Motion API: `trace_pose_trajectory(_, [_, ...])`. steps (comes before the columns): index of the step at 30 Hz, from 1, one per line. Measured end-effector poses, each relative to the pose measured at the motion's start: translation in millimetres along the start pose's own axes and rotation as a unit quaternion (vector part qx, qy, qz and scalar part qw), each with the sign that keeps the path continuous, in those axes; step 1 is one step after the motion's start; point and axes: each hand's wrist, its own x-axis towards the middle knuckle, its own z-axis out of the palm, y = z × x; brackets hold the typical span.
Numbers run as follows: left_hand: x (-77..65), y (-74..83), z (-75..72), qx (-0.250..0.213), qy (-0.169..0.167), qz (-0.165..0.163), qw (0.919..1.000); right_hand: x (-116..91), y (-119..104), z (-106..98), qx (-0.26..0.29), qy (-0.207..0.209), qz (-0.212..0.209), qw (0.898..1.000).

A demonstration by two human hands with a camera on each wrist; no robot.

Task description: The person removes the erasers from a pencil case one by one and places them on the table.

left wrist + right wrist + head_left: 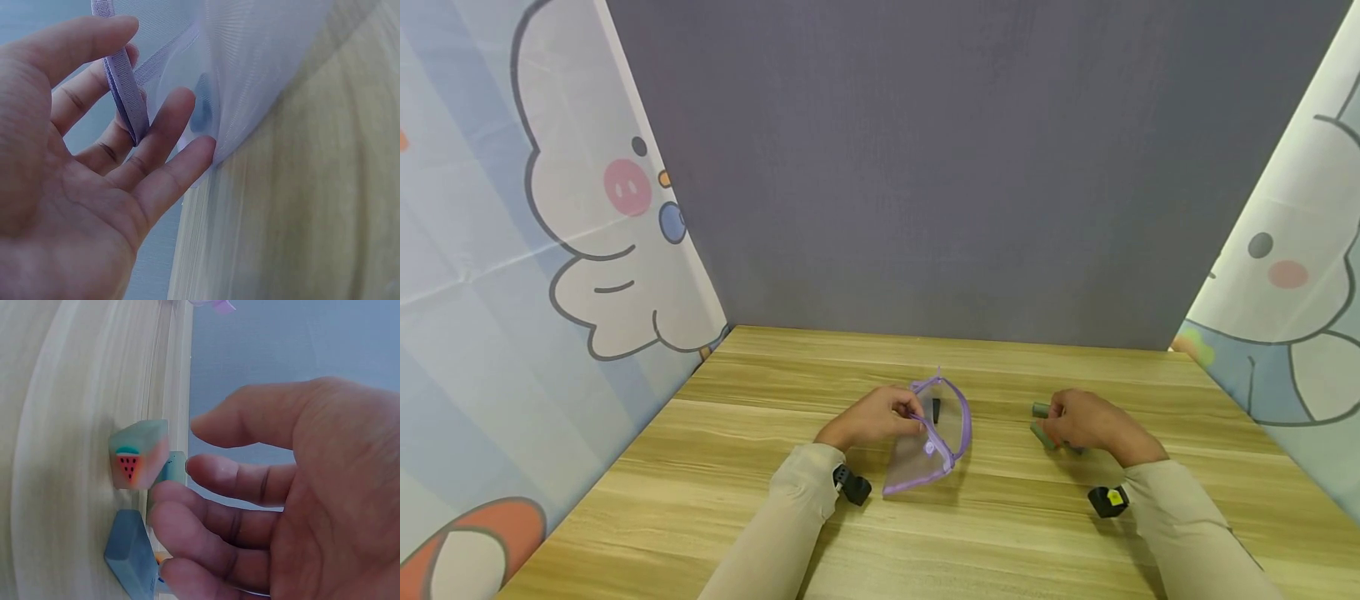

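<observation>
My left hand [880, 414] pinches the purple-edged rim of a see-through mesh pouch [917, 462], whose mouth gapes toward the right. A small dark piece [936, 410] shows inside it, blurred through the mesh in the left wrist view. Over several small eraser-like blocks, my right hand [1086, 419] hovers with thumb and fingers apart. Nearest its fingertips in the right wrist view is a green-and-pink block [140, 456] with a watermelon-slice print. A blue-grey block [130, 553] lies beside it, and a green block [175, 467] is partly hidden behind the fingers.
The blocks lie on a wood-grain table [760, 433], to the right of the pouch. A dark grey panel [925, 167] stands along the table's back edge. Cartoon-printed curtains [475, 292] hang at both sides.
</observation>
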Motion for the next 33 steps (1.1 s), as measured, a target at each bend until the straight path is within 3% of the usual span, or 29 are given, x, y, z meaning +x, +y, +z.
trace_pose_trajectory(33, [-0.4, 1.6, -1.0, -0.008, -0.017, 0.010, 0.9998, 3.1, -8.5, 8.4, -0.021, 0.041, 0.022, 0.999])
